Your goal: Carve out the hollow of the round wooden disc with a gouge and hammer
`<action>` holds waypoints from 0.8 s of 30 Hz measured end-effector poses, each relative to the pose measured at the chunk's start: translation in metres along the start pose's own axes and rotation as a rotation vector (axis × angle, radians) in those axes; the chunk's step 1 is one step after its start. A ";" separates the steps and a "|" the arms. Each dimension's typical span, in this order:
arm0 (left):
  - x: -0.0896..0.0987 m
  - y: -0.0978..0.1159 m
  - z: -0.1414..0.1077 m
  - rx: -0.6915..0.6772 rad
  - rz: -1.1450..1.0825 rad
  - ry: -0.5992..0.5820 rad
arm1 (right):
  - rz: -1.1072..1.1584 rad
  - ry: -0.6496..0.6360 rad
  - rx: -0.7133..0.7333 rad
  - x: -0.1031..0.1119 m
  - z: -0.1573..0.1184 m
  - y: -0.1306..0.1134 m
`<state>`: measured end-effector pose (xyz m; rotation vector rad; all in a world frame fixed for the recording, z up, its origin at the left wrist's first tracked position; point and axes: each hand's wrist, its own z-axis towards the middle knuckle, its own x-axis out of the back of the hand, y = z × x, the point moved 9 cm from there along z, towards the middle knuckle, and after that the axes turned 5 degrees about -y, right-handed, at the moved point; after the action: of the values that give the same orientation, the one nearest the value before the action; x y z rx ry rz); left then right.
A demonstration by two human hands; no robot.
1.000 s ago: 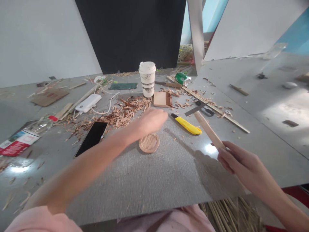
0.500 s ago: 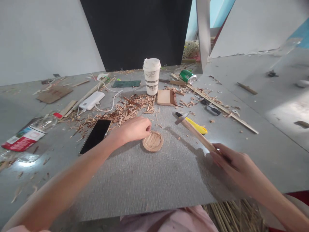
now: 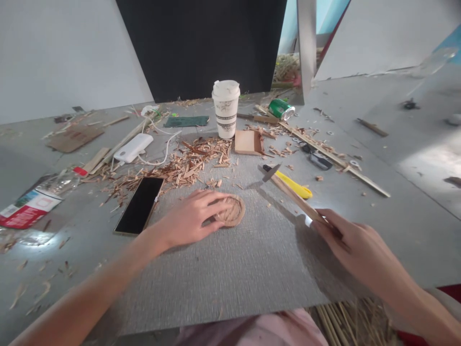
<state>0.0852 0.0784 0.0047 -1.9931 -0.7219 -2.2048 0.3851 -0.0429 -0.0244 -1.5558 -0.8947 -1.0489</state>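
Note:
My left hand (image 3: 196, 216) lies low over the left side of a round wooden disc (image 3: 236, 211) with a raised rim and hollowed middle. Its fingers are apart, reaching onto the disc, with the thumb near the left edge. My right hand (image 3: 349, 245) is closed around the wooden handle of a small hammer (image 3: 293, 194), whose narrow metal head points away from me, above the grey tabletop (image 3: 230, 274). Just behind the handle lies a yellow cutter knife (image 3: 295, 186). A few wood chips (image 3: 214, 183) lie behind the disc.
A paper cup (image 3: 226, 110) stands behind a pile of shavings (image 3: 187, 166), beside a small open box (image 3: 248, 142). A phone (image 3: 139, 205), a white power bank (image 3: 133, 148) and a plastic bottle (image 3: 39, 199) are left. A green can (image 3: 281, 109) and a wooden strip (image 3: 334, 163) lie right.
My left hand has opened from a closed pinch and shifted onto the disc. Small chips now show behind the disc. My right hand keeps the hammer almost in place.

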 end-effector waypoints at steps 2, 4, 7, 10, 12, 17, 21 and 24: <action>-0.005 0.001 -0.011 0.005 0.043 -0.013 | -0.035 0.006 -0.004 0.000 0.002 -0.001; -0.006 0.006 -0.018 0.006 0.103 -0.013 | -0.061 0.001 -0.010 -0.001 0.004 0.000; -0.002 0.016 -0.020 0.001 0.209 0.034 | -0.065 -0.009 -0.003 -0.001 0.007 -0.001; 0.001 0.023 -0.019 -0.017 0.282 0.078 | -0.057 -0.004 0.010 0.000 0.007 0.000; 0.002 0.026 -0.019 -0.036 0.283 0.107 | -0.055 -0.002 0.018 0.000 0.008 0.000; 0.000 0.027 -0.019 -0.045 0.210 0.110 | -0.077 0.008 0.017 -0.001 0.008 0.002; -0.009 0.027 -0.020 -0.085 0.170 0.036 | -0.117 0.024 0.006 -0.002 0.007 0.002; -0.014 0.024 -0.021 -0.076 0.169 0.013 | -0.185 0.074 -0.005 0.002 0.007 0.002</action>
<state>0.0762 0.0455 -0.0028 -1.9901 -0.4562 -2.1755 0.3885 -0.0361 -0.0241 -1.4485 -0.9995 -1.2328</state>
